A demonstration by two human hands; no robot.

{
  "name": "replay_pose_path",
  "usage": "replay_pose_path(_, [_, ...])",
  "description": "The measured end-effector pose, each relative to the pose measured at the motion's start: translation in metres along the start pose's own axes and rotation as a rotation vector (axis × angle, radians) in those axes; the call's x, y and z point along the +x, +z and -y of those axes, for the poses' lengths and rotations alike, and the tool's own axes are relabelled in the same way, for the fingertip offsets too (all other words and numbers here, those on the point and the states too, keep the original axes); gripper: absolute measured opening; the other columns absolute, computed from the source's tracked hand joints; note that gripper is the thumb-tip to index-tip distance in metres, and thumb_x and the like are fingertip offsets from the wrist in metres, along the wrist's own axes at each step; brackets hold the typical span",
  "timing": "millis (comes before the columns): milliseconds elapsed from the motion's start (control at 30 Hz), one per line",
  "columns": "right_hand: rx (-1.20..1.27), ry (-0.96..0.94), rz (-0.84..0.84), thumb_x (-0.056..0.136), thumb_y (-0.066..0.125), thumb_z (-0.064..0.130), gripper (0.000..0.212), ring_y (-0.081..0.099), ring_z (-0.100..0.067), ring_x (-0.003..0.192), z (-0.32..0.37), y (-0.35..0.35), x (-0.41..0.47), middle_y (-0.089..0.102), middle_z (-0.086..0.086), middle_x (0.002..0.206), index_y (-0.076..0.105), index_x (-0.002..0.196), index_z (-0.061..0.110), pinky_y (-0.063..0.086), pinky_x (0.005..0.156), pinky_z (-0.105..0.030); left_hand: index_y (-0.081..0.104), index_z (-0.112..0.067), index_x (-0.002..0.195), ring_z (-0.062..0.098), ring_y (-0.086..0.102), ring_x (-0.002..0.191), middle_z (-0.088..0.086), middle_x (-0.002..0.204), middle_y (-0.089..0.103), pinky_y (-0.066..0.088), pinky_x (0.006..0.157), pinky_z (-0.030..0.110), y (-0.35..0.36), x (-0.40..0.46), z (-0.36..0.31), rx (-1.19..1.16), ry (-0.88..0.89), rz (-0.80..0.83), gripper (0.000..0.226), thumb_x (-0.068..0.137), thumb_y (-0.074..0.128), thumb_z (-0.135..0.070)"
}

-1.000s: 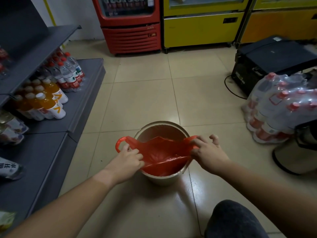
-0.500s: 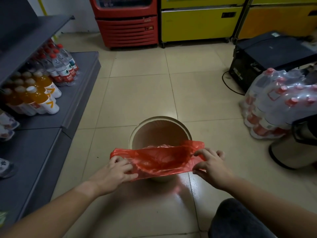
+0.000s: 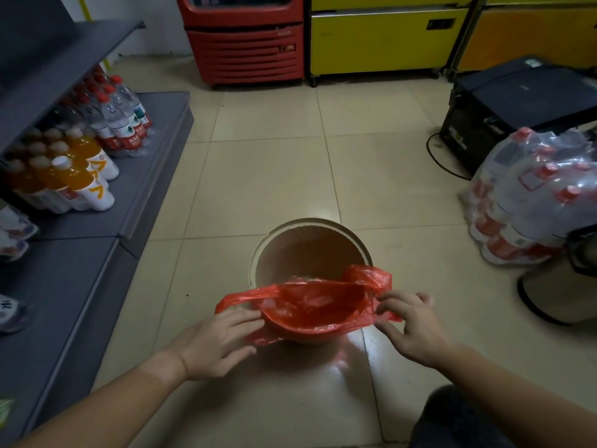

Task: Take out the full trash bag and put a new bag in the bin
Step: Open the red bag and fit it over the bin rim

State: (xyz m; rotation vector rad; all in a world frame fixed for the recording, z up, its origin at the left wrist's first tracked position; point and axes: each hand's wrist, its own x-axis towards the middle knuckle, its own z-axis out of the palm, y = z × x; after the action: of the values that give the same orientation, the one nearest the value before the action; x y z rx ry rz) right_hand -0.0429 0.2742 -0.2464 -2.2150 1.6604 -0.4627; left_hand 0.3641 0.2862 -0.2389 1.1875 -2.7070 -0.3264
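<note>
Over the near rim of the bin [image 3: 258, 253] I hold the red bag [image 3: 310, 307], left hand [image 3: 219, 341] and right hand [image 3: 410, 328] pinching its edges. It looks thin, light and slippery; I would grip the hem.

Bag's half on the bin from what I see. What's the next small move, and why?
Probably draw the red bag back over the far rim of the bin. It is hooked only over the near edge, and the far rim shows bare. The left hand and right hand each pinch a side, so both can stretch it.
</note>
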Motion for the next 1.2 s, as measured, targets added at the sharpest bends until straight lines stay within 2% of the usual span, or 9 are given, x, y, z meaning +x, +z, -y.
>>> replay_pose_path(67, [0.123, 0.099, -0.089, 0.089, 0.064, 0.043, 0.014, 0.063, -0.013, 0.082, 0.004, 0.000, 0.005, 0.067, 0.012, 0.089, 0.057, 0.094, 0.032, 0.043, 0.086, -0.046, 0.071, -0.014, 0.118, 0.016, 0.067, 0.107, 0.002, 0.118, 0.069, 0.056, 0.090, 0.029, 0.001, 0.002, -0.003, -0.176, -0.094, -0.228, 0.046, 0.095, 0.052, -0.049])
replay_pose_path(133, [0.245, 0.237, -0.137, 0.092, 0.062, 0.043, 0.022, 0.066, -0.015, 0.086, 0.009, 0.001, 0.014, 0.067, 0.010, 0.093, 0.054, 0.110, 0.033, 0.052, 0.085, -0.046, 0.069, -0.017, 0.119, -0.002, 0.062, 0.093, -0.011, 0.107, 0.063, 0.054, 0.080, 0.020, 0.002, 0.014, -0.008, -0.365, -0.304, -0.368, 0.046, 0.090, 0.058, -0.051])
replay_pose_path(267, [0.270, 0.346, -0.130, 0.092, 0.063, 0.043, 0.047, 0.063, -0.014, 0.090, 0.009, 0.001, 0.031, 0.065, 0.004, 0.102, 0.051, 0.136, 0.030, 0.054, 0.083, -0.035, 0.054, -0.037, 0.135, -0.002, 0.057, 0.080, -0.017, 0.093, 0.053, 0.043, 0.064, 0.003, 0.005, 0.040, -0.008, -0.566, -0.677, -0.389, 0.057, 0.082, 0.072, -0.046])
replay_pose_path(467, [0.163, 0.277, -0.229, 0.085, 0.077, 0.026, 0.018, 0.054, -0.009, 0.080, 0.004, 0.005, 0.040, 0.058, 0.005, 0.088, 0.079, 0.100, 0.019, 0.039, 0.075, -0.022, 0.062, -0.036, 0.127, 0.008, 0.055, 0.086, -0.021, 0.097, 0.046, 0.045, 0.077, 0.016, 0.013, 0.062, -0.007, -0.509, -0.760, -0.308, 0.050, 0.080, 0.074, -0.047])
replay_pose_path(567, [0.154, 0.243, -0.250, 0.083, 0.079, 0.021, 0.010, 0.054, -0.012, 0.081, 0.002, 0.008, 0.040, 0.060, 0.001, 0.090, 0.081, 0.090, 0.013, 0.040, 0.076, -0.023, 0.073, -0.032, 0.103, 0.006, 0.056, 0.085, -0.016, 0.096, 0.046, 0.045, 0.087, 0.024, 0.018, 0.066, -0.006, -0.487, -0.783, -0.309, 0.025, 0.080, 0.078, -0.038])
replay_pose_path(667, [0.142, 0.217, -0.266, 0.084, 0.078, 0.015, 0.004, 0.057, -0.015, 0.082, -0.001, 0.010, 0.040, 0.064, -0.002, 0.091, 0.078, 0.082, 0.010, 0.040, 0.077, -0.024, 0.069, -0.029, 0.076, 0.000, 0.055, 0.078, -0.007, 0.088, 0.048, 0.046, 0.080, 0.026, 0.021, 0.066, -0.005, -0.472, -0.802, -0.354, 0.013, 0.079, 0.081, -0.026])
replay_pose_path(800, [0.194, 0.224, -0.286, 0.086, 0.072, 0.005, 0.004, 0.062, -0.024, 0.086, -0.007, 0.014, 0.047, 0.068, -0.008, 0.090, 0.071, 0.082, 0.005, 0.041, 0.079, -0.027, 0.070, -0.023, 0.077, 0.006, 0.058, 0.078, -0.004, 0.089, 0.053, 0.044, 0.077, 0.024, 0.021, 0.064, 0.003, -0.501, -0.869, -0.441, 0.009, 0.080, 0.079, -0.022])
replay_pose_path(933, [0.337, 0.376, -0.227, 0.094, 0.064, 0.016, 0.014, 0.063, -0.014, 0.077, -0.012, 0.017, 0.064, 0.070, 0.003, 0.079, 0.068, 0.081, 0.017, 0.043, 0.066, -0.025, 0.072, -0.019, 0.080, 0.012, 0.060, 0.082, 0.001, 0.091, 0.058, 0.046, 0.081, 0.027, 0.020, 0.071, 0.014, -0.557, -0.933, -0.526, 0.009, 0.079, 0.080, -0.021])
replay_pose_path(1200, [0.497, 0.513, -0.199, 0.097, 0.059, 0.026, 0.022, 0.058, -0.008, 0.055, -0.023, 0.021, 0.107, 0.067, 0.005, 0.065, 0.067, 0.077, 0.022, 0.042, 0.053, -0.024, 0.074, -0.017, 0.076, 0.024, 0.071, 0.077, 0.008, 0.082, 0.074, 0.059, 0.071, 0.038, 0.036, 0.093, 0.044, -0.978, -1.088, -0.592, 0.012, 0.073, 0.085, -0.023])
